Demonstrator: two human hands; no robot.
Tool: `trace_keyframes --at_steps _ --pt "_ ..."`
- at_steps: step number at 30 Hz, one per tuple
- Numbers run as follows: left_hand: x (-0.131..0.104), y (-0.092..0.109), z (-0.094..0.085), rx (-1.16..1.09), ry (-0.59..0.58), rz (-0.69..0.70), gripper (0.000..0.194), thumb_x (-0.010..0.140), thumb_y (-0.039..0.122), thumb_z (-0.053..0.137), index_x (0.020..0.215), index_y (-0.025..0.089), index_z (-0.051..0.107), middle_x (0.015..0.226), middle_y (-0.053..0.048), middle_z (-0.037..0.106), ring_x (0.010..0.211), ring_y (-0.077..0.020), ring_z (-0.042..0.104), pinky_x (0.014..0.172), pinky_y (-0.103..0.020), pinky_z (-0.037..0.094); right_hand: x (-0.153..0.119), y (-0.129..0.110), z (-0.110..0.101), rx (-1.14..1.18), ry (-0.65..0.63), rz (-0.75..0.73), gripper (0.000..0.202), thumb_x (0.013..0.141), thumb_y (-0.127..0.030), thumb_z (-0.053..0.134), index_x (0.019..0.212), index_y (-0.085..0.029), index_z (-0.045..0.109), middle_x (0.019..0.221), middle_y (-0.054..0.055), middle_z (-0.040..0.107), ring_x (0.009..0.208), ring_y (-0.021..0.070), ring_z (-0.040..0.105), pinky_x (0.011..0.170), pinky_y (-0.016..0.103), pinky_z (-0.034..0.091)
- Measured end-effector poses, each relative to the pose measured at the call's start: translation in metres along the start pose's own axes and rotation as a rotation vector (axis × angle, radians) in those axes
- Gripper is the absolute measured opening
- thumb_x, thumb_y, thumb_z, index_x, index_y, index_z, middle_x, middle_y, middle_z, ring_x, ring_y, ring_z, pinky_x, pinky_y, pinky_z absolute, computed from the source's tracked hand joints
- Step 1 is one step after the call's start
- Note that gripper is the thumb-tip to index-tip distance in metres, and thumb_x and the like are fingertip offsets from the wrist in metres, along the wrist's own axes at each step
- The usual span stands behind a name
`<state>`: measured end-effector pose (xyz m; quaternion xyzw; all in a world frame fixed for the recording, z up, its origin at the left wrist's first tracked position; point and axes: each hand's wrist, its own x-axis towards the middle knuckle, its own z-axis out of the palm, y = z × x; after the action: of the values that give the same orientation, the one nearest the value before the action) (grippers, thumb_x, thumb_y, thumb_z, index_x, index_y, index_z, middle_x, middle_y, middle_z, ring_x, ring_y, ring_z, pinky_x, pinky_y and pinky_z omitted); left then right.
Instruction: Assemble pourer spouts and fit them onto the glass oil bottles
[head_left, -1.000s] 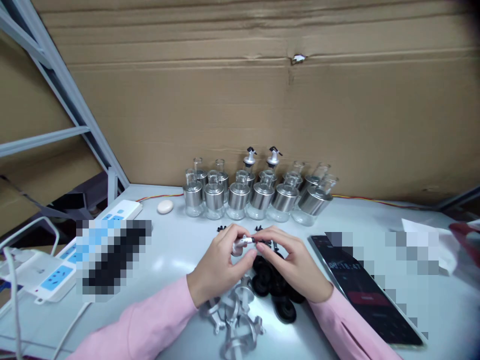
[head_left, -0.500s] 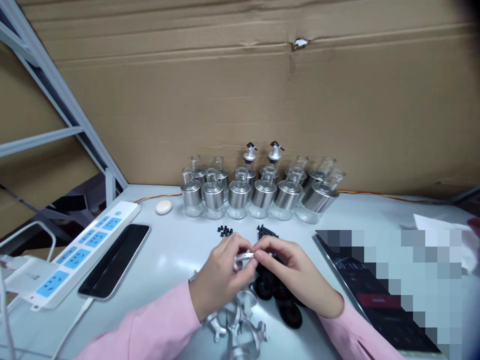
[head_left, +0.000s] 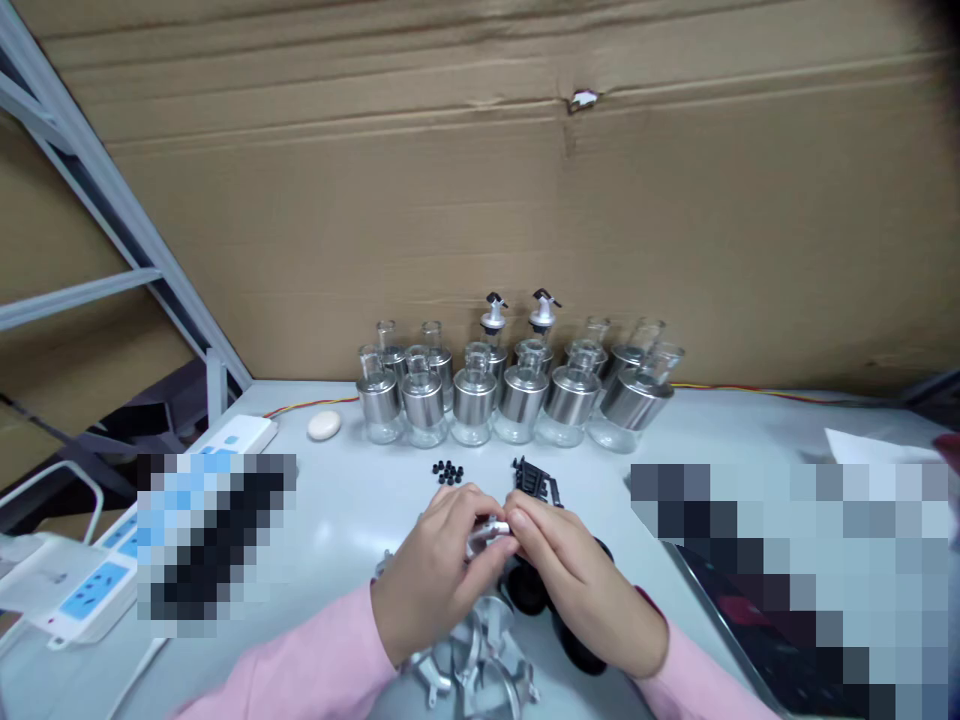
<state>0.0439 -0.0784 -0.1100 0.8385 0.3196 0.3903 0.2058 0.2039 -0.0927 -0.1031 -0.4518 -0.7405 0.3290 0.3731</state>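
the left hand (head_left: 442, 570), in a pink sleeve, is closed with thumb and fingers around a silver part (head_left: 491, 529), held just above the table (head_left: 341, 540) between the two hands. the right hand (head_left: 574, 575), also pink-sleeved, has its fingers drawn together and closed on the right end of the same part; whether a further small piece sits beneath those fingertips cannot be told. the fingertips of both hands nearly meet.

below the left hand, partly hidden by it, lies a loose heap of silver pieces (head_left: 495, 622) with rounded cups and short arms. black round caps (head_left: 527, 590) lie under and beside the right hand, which covers some of them. just beyond the hands are two small groups: black rings (head_left: 448, 472) to the left and black levers (head_left: 534, 480) to the right.

farther back, glass bottles (head_left: 474, 400) with metal bands stand in two rows; two in the rear row bear silver pourers (head_left: 543, 315) with black tops. left of the bottles rests a white disc (head_left: 324, 425), and nearer the left edge a white power strip (head_left: 94, 595). at the right lies a dark screen (head_left: 739, 600), partly pixelated, with white paper (head_left: 862, 447) behind it. a cardboard wall (head_left: 480, 210) closes the rear.
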Motion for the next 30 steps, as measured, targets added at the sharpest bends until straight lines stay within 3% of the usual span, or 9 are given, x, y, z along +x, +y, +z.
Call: trace_keyframes --at_steps 6,14,19,25,28,30 --pt "0.001 0.001 -0.001 0.053 0.003 0.050 0.007 0.093 0.025 0.043 0.095 0.019 0.047 0.080 -0.001 0.056 0.075 -0.0143 0.051 0.069 -0.025 0.043 -0.001 0.001 0.003 -0.037 -0.008 0.018 0.038 0.097 -0.037 0.023 0.065 -0.020 0.034 0.060 -0.002 0.039 0.058 0.0130 0.038 0.055 0.025 0.029" --pt "0.007 0.000 -0.005 0.179 0.040 0.252 0.006 0.093 0.021 0.041 0.091 0.018 0.045 0.076 -0.001 0.055 0.070 -0.0136 0.049 0.069 -0.026 0.043 0.001 0.001 0.003 -0.032 0.001 0.047 0.038 0.096 -0.035 0.024 0.060 -0.021 0.023 0.053 -0.005 0.030 0.050 0.0108 0.031 0.050 0.025 0.024" --pt "0.007 -0.001 -0.004 0.113 0.093 0.134 0.008 0.093 0.024 0.044 0.091 0.018 0.049 0.074 -0.001 0.055 0.068 -0.0130 0.049 0.066 -0.024 0.042 -0.001 0.000 0.001 -0.098 0.047 -0.020 0.037 0.097 -0.032 0.025 0.062 -0.021 0.029 0.055 -0.004 0.035 0.052 0.0114 0.035 0.051 0.024 0.028" --pt "0.010 -0.005 -0.010 0.125 0.091 0.126 0.006 0.088 0.019 0.050 0.084 0.017 0.054 0.072 0.000 0.057 0.067 -0.0126 0.051 0.067 -0.025 0.042 0.002 0.001 -0.002 -0.173 0.090 -0.104 0.024 0.096 -0.026 0.033 0.078 -0.020 0.047 0.070 0.000 0.052 0.065 0.0133 0.050 0.063 0.025 0.040" --pt "0.015 -0.019 -0.027 0.198 -0.012 -0.012 0.004 0.083 0.016 0.053 0.084 0.018 0.057 0.076 0.000 0.062 0.072 -0.0135 0.055 0.069 -0.025 0.041 -0.009 -0.010 -0.010 -0.162 0.281 -0.188 0.009 0.092 -0.023 0.044 0.097 -0.021 0.051 0.087 0.004 0.057 0.083 0.0170 0.055 0.074 0.030 0.045" --pt "0.017 -0.034 -0.039 0.299 -0.139 -0.094 0.007 0.080 0.014 0.054 0.084 0.017 0.058 0.080 0.000 0.064 0.074 -0.0147 0.057 0.073 -0.027 0.041 -0.033 -0.024 -0.010 -0.072 0.300 -0.206 0.017 0.091 -0.017 0.042 0.104 -0.024 0.051 0.096 0.006 0.059 0.093 0.0186 0.056 0.079 0.033 0.047"
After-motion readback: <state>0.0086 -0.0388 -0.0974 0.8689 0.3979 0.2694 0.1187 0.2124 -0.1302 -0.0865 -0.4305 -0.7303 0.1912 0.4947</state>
